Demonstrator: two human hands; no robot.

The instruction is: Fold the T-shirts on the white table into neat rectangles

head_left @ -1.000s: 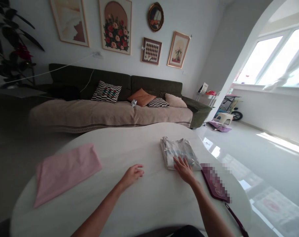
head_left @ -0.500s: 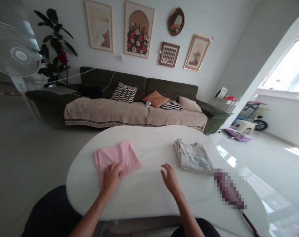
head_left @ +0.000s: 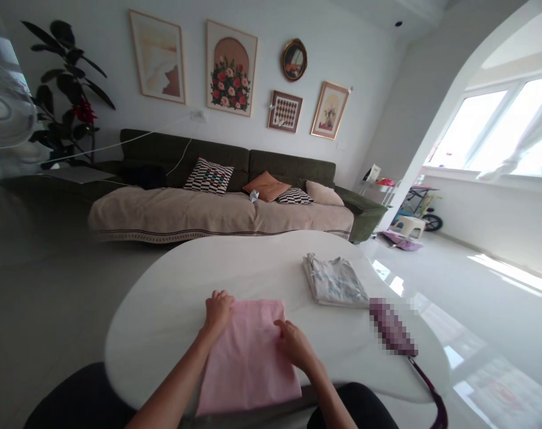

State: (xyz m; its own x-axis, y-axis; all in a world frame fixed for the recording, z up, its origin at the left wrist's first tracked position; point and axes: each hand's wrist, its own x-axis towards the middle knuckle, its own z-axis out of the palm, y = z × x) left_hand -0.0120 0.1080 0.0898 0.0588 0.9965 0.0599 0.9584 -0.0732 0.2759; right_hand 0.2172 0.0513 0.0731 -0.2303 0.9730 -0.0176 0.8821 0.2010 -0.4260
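Observation:
A folded piece of pink cloth (head_left: 248, 369) lies at the near edge of the white table, its lower end reaching the table's rim. At its far left corner, my left hand (head_left: 219, 313) is closed on the fabric with curled fingers. My right hand (head_left: 295, 345) grips the cloth's right side, the fingers bent in and the thumb side hidden. To the right of the cloth sits a folded light grey garment (head_left: 337, 283) with faint blue print, apart from both hands.
Beside the grey garment is a blurred-out purple object (head_left: 392, 329) with a dark strap (head_left: 427, 381) hanging over the right edge of the white table (head_left: 172, 280). Behind the table stands a dark green sofa (head_left: 293, 167) with cushions. A fan (head_left: 5, 110) is at the far left.
The pink cloth has come from the table's left to the near middle and turned. Both hands now grip it; earlier the left rested on it and the right hovered apart. The view has swung right.

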